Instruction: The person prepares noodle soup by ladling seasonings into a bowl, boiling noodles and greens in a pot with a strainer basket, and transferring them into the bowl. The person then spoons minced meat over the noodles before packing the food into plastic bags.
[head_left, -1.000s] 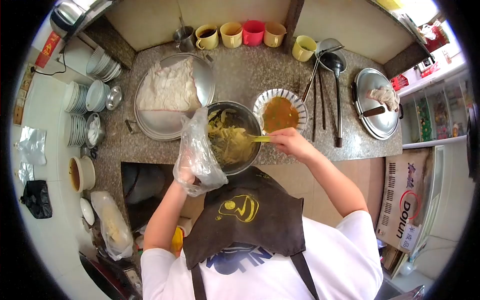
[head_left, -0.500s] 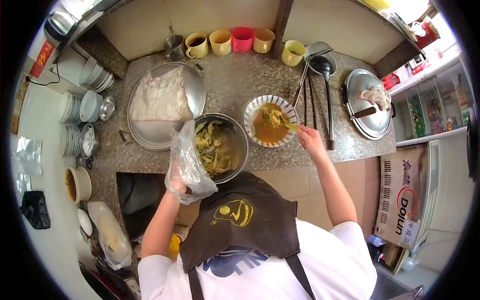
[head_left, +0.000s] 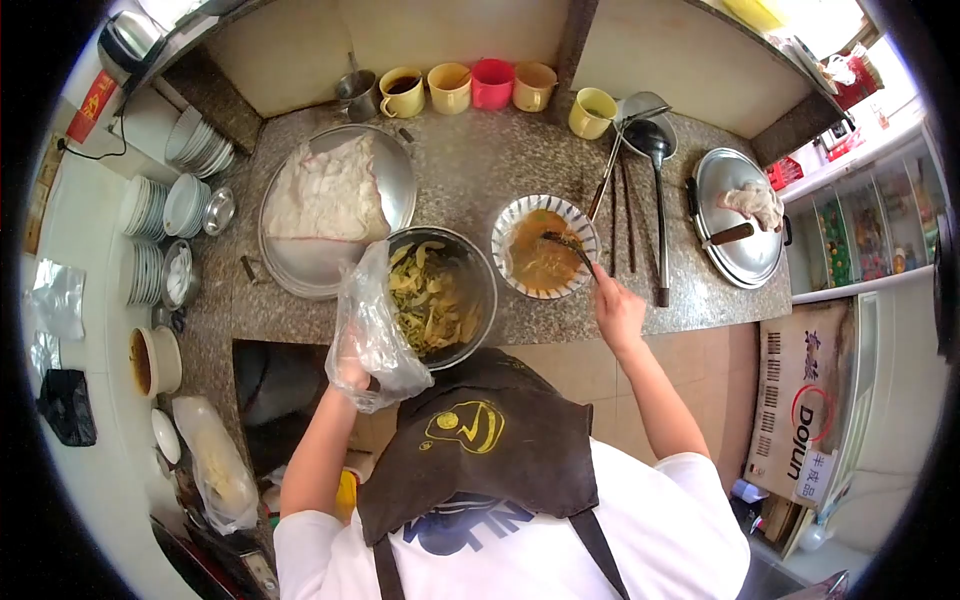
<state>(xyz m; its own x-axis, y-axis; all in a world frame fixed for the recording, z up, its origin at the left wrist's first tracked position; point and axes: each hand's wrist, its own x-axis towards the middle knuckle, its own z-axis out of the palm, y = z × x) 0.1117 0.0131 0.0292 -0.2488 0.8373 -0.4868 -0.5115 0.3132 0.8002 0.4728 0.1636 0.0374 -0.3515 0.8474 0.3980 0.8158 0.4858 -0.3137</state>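
Observation:
My left hand [head_left: 352, 366] is closed on a clear plastic bag [head_left: 375, 320] at the left rim of a metal pot [head_left: 488, 300]. Yellow-green leafy vegetables [head_left: 430, 300] lie in the pot. My right hand [head_left: 620, 308] grips a dark utensil [head_left: 577, 248], whose end dips into brownish-orange soup [head_left: 540, 265] in a striped bowl [head_left: 507, 222]. The bowl stands on the counter just right of the pot. How far my left fingers reach under the bag is hidden.
A round metal lid with a pale cloth [head_left: 328, 195] lies left of the pot. Several cups [head_left: 450, 90] line the back. Ladles [head_left: 660, 215] and chopsticks [head_left: 629, 215] lie right of the bowl, then a lidded pot [head_left: 735, 255]. Plates [head_left: 148, 208] are stacked at far left.
My right hand has moved from the pot to the bowl with the utensil. The vegetables it carried are now down in the soup. My left hand stays at the bag.

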